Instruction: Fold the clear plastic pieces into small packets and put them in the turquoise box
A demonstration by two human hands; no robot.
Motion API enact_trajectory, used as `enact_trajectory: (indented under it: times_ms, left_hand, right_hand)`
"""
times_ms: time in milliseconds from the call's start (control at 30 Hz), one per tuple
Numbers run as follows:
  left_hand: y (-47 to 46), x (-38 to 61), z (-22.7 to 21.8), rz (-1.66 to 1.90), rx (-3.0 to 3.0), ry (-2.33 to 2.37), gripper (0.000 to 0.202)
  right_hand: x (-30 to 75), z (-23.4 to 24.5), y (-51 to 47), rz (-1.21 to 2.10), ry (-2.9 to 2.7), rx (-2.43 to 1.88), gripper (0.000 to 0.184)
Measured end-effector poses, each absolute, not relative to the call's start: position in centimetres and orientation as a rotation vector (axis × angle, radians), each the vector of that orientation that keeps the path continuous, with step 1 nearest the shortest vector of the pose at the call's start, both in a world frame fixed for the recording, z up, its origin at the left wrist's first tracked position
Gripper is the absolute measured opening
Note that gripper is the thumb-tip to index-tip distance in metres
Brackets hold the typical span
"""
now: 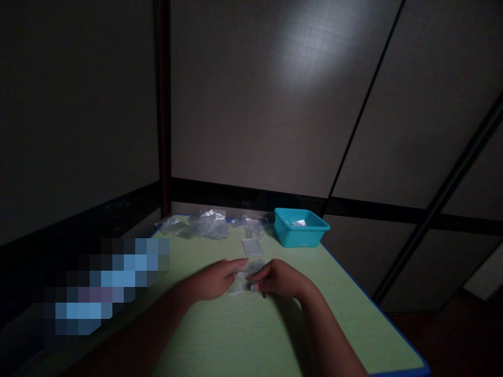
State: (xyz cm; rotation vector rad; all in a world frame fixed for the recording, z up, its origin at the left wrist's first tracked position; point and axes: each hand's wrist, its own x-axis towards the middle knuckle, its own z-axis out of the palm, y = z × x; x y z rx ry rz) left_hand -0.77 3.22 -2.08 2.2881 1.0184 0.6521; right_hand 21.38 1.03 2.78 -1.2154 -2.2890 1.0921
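Note:
A small clear plastic bag (238,286) is held low over the table between my two hands. My left hand (214,280) has its thumb and fingers closed on the bag's left side. From the other side, my right hand (281,277) pinches it with bent fingers. Something small and pale shows at the right fingertips, too blurred to name. Just beyond the hands lies a flat whitish packet (252,246), apart from the fingers.
Crumpled clear plastic bags (208,225) are heaped along the table's far edge. A turquoise plastic basin (301,237) stands at the far right with something whitish inside. The light green table (220,340) has a blue rim, and panelled walls rise behind it.

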Motion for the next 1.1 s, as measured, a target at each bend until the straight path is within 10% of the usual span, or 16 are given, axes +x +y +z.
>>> enact_trajectory:
  times_ms: [833,1100]
  left_hand:
    - [2.7,0.0,-0.5,0.656,2.355,0.908,0.031]
    - [2.5,0.0,-0.4,0.668,2.33,0.961,0.035]
  right_hand:
    - [21.6,3.1,1.2,1.11,-2.136,-1.115,0.022]
    - [21.5,3.0,1.9,0.534,-2.155,-1.275,0.008]
